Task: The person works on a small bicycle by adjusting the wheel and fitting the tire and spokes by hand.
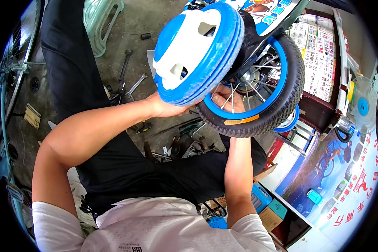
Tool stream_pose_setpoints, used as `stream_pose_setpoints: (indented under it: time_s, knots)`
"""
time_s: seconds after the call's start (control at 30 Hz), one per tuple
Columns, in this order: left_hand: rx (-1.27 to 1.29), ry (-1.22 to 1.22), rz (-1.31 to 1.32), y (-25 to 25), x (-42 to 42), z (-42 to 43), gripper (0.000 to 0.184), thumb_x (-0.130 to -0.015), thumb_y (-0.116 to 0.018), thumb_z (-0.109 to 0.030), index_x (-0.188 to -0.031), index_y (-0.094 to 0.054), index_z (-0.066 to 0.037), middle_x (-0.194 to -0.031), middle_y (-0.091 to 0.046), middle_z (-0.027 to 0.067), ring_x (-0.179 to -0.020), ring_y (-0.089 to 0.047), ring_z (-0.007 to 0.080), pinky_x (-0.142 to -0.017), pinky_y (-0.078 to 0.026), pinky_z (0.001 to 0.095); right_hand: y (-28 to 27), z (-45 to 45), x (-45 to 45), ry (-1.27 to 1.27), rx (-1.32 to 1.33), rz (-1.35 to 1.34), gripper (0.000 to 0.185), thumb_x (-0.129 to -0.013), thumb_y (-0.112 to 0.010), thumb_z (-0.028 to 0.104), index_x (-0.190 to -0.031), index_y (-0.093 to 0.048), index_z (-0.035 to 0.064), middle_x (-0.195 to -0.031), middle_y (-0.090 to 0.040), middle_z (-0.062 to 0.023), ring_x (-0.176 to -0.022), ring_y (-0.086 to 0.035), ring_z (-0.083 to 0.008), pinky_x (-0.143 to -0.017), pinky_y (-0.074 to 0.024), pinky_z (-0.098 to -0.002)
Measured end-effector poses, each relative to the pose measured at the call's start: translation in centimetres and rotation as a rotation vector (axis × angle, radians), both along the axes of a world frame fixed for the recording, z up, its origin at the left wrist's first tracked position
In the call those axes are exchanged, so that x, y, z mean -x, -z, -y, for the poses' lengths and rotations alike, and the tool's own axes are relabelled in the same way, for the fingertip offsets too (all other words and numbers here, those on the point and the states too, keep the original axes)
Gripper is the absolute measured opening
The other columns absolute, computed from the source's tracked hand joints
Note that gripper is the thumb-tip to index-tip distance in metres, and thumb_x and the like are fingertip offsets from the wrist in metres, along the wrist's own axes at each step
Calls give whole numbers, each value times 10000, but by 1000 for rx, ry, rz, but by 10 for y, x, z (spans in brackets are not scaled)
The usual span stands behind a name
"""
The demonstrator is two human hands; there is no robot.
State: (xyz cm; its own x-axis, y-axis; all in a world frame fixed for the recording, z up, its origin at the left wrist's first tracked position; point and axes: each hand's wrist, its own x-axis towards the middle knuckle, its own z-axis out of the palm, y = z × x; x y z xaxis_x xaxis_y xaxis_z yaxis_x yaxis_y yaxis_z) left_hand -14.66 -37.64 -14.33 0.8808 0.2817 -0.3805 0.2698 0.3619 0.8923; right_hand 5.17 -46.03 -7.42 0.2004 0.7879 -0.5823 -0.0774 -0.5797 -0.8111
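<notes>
Two wheels fill the upper mid of the view: a blue-and-white small wheel (181, 47) sits at approx 10 o'clock of the spoked big wheel (250, 78), overlapping its edge. Left hand (171, 109) is at the small wheel's lower rim, abt 7 o'clock; most fingers hidden behind it, so can't tell if it grips or just touches. Right hand (229, 100) is behind the big wheel, seen thru the spokes at approx 7 o'clock of the hub, fingers bent & close together; can't tell what, if anything, is btwn them. Orange strip (242, 120) at 6 o'clock on the big wheel. White panel (266, 14) w/ cartoon is at 1 o'clock of the hub.

On the floor, a wrench (125, 65) lies at 10-11 o'clock of the left hand, & a shinier spanner (136, 86) nearer, abt 10. Misc. tools (182, 147) in a pile at 6 o'clock of that hand. Green stool (97, 25) at 11 o'clock of view; fan (362, 106) at 3.
</notes>
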Motion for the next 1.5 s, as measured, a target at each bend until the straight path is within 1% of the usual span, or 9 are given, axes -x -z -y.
stream_pose_setpoints:
  time_s: [0.07,0.5,0.7,0.8,1.0,1.23,1.37,1.43,1.5]
  knots:
    - [-3,-11,7,0,0,0,679,-1011,-422,-623,-1022,-660,14,-813,-673,95,-709,-669,182,-716,-538,351,9,5,-17,-71,114,25,128,-929,-726,169,-1003,-714,65,-856,-668,44,-749,-590,-48,-659,-443,-214]
    - [5,-27,22,-4,2,2,649,-1020,-430,-597,-1043,-661,9,-823,-679,100,-715,-669,188,-728,-533,353,3,2,-13,-101,53,-76,106,-932,-712,145,-997,-710,61,-855,-659,26,-759,-579,-55,-672,-446,-201]
    - [-18,-35,52,-2,2,2,641,-1021,-429,-595,-1025,-659,4,-816,-680,94,-712,-671,188,-724,-530,360,-4,-1,-8,-21,178,2,83,-920,-718,130,-975,-718,68,-886,-688,16,-787,-606,-55,-685,-462,-209]
    - [-22,-35,70,-1,3,1,637,-1026,-422,-588,-1013,-657,4,-806,-678,98,-706,-671,195,-722,-530,367,-7,-3,-1,7,119,-68,87,-918,-722,132,-981,-719,71,-905,-699,14,-800,-617,-54,-689,-468,-208]
    - [-128,-30,70,-4,3,0,651,-1026,-412,-593,-977,-651,10,-805,-682,112,-707,-679,216,-721,-530,379,11,4,-20,-84,123,4,152,-885,-769,200,-954,-703,83,-812,-636,45,-696,-534,-49,-628,-405,-209]
    - [-88,-30,58,-3,3,-1,658,-1025,-411,-596,-980,-657,12,-803,-685,110,-709,-685,219,-722,-531,380,5,5,-12,22,107,-67,164,-875,-766,151,-1017,-724,81,-892,-696,19,-786,-626,-61,-685,-477,-211]
    - [-215,-93,101,5,1,6,659,-1024,-410,-598,-986,-658,12,-797,-683,110,-706,-685,218,-717,-531,380,13,3,-20,-75,96,-7,119,-865,-770,172,-879,-690,85,-777,-621,49,-671,-538,-53,-609,-394,-206]
    - [-318,-163,139,1,1,6,660,-1025,-411,-597,-983,-657,14,-794,-682,111,-703,-684,218,-714,-531,378,6,-1,-15,-92,89,8,124,-867,-772,178,-894,-692,87,-778,-623,48,-673,-539,-51,-611,-394,-210]
    - [-97,-19,56,-3,3,1,668,-1020,-417,-605,-990,-655,18,-801,-682,113,-703,-681,211,-708,-532,369,4,0,-15,-92,112,28,130,-875,-770,192,-914,-700,90,-787,-631,42,-697,-547,-53,-627,-398,-219]
